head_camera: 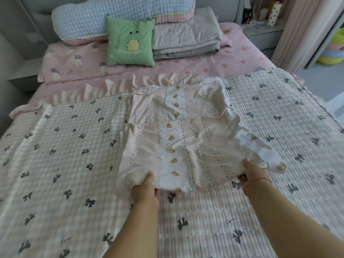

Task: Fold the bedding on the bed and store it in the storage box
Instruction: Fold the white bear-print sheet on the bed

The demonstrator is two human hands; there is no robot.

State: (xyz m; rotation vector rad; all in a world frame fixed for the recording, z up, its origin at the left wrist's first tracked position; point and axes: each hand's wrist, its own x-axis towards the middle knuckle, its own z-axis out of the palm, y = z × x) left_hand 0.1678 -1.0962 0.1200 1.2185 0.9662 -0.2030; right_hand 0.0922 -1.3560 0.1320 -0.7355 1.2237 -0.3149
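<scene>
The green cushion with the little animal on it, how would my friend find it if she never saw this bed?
Look to the head of the bed, where a long blue bolster lies. The green cushion leans just in front of it, left of a folded grey quilt. It is the only green thing there, with a cartoon dinosaur on it.

We grip the near edge of a pink pillowcase with bear buttons, left hand at its near left, right hand at its near right. It lies on the bow-print quilt; a green cushion stands far off.
</scene>
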